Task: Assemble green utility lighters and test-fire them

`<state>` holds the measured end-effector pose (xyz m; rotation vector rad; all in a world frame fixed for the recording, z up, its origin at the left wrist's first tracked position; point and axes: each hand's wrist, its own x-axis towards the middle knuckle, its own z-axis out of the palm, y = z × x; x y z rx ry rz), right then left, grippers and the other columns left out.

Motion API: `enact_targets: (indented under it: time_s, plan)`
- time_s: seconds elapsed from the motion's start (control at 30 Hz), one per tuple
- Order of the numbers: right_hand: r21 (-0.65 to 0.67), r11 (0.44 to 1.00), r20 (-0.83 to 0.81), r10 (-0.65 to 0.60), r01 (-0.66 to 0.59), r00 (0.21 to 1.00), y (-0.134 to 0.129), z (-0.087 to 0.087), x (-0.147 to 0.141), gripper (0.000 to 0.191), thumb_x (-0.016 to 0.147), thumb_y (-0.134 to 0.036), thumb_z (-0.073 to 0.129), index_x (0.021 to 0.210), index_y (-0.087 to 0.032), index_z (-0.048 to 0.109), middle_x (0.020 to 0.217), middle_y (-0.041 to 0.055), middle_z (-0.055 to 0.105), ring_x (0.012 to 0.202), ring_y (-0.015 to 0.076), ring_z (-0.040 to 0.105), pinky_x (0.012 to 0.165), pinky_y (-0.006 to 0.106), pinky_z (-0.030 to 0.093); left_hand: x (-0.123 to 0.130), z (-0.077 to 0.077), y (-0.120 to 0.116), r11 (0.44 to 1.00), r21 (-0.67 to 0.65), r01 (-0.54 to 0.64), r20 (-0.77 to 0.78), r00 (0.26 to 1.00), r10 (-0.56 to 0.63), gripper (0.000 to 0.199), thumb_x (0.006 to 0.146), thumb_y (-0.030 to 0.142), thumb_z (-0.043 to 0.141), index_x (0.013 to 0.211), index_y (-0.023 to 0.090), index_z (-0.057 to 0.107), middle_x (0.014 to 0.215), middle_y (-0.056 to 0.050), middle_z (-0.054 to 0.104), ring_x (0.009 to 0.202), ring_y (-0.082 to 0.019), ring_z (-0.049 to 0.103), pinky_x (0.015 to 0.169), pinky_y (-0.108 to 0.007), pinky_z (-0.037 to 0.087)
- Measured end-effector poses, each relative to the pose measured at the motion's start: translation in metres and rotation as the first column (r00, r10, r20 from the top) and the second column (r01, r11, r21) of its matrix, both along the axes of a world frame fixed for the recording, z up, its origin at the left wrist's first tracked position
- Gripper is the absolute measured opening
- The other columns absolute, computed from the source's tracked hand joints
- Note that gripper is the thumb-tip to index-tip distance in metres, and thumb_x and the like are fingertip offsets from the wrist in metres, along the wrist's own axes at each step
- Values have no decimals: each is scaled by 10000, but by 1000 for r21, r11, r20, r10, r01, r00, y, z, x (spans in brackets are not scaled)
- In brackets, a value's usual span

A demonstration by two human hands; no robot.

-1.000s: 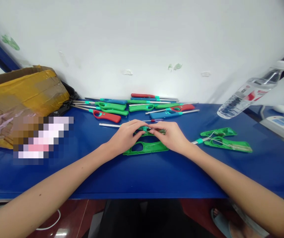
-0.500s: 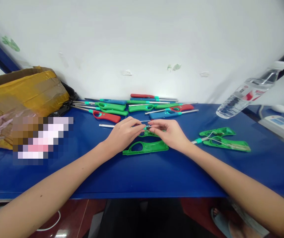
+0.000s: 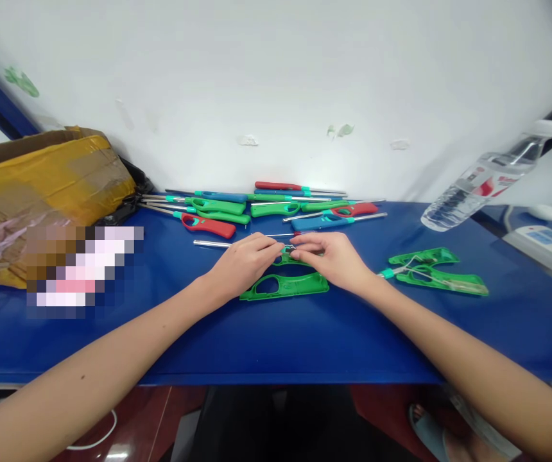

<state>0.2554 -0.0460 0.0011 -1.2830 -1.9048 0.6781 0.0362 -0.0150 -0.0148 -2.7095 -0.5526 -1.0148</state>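
Above the middle of the table, my left hand is closed around the neck of an opened green lighter, its metal tube sticking out to the left. From the right, my right hand pinches a thin metal wire at the lighter's teal collar; the fingertips hide most of it. Just below both hands lies a loose green shell half, hollow side up. To the right rests another opened green lighter, its inner wires and clear tank exposed.
Several long-necked lighters, among them a red one and a blue one, lie along the wall. A taped carton stands left. On the right are a tilted water bottle and a white device with blue panels.
My left hand has shifted slightly down, its fingers drawn closer together at the lighter's collar. My right hand keeps its pinch in nearly the same place. The view has moved very slightly.
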Motion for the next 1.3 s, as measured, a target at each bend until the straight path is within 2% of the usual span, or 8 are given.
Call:
enact_targets:
  time_s: [0.23,0.43,0.63,0.73,0.83,1.0,1.17,1.3]
  plan:
    - [132,991,104,-43,29,994,-4,2,-2,187,830,-180,684,977,-206,795,942,38,793,840,242,759,754,312,612,0,4,-1,995,100,-21,-25,999,24,159,986,172,493,987,144,650,909,-70,712,811,-162,639,737,-272,529]
    - [78,997,73,-35,29,997,-1,0,-2,181,834,-203,682,967,-214,804,945,40,793,816,231,737,699,304,578,1,5,2,964,267,6,-54,998,9,101,974,181,535,963,150,630,841,-41,705,763,-151,633,676,-276,487]
    - [131,991,101,6,-19,995,0,3,0,167,836,-212,673,937,-234,804,892,39,781,759,195,698,640,287,532,1,6,0,946,324,16,-86,996,13,91,978,172,530,991,148,617,836,-38,701,769,-153,639,672,-277,471]
    - [149,988,86,32,-44,996,0,3,0,144,822,-186,674,876,-219,803,894,49,773,825,202,703,682,286,545,1,5,-2,951,307,20,-111,994,16,133,991,144,486,1019,142,615,861,-50,702,798,-155,649,701,-280,481]
    - [72,995,85,58,-64,995,1,0,-1,147,829,-182,653,845,-205,797,849,47,775,763,195,707,698,301,560,2,3,-3,959,283,28,-150,989,15,171,997,122,449,1014,132,619,863,-56,700,790,-151,647,712,-278,487]
    - [-9,998,-4,63,-63,998,1,-3,-2,231,789,-196,683,1004,-169,763,856,53,770,716,178,706,697,299,590,3,1,-3,969,247,11,-156,987,28,193,1009,166,446,957,152,631,854,-49,702,774,-142,642,698,-271,479]
    - [91,994,96,43,-52,994,-1,-2,-4,174,785,-162,690,940,-184,766,857,49,769,716,171,694,678,284,570,2,2,0,978,198,68,-118,992,-45,196,1005,193,478,916,151,647,835,-46,710,767,-147,647,689,-272,487]
    - [192,977,165,62,-94,984,-5,-1,-6,163,833,-137,646,931,-205,756,933,44,770,805,186,705,750,302,563,-1,2,5,994,42,96,-49,994,-94,207,1002,248,497,932,164,672,892,-65,716,803,-151,655,729,-269,511]
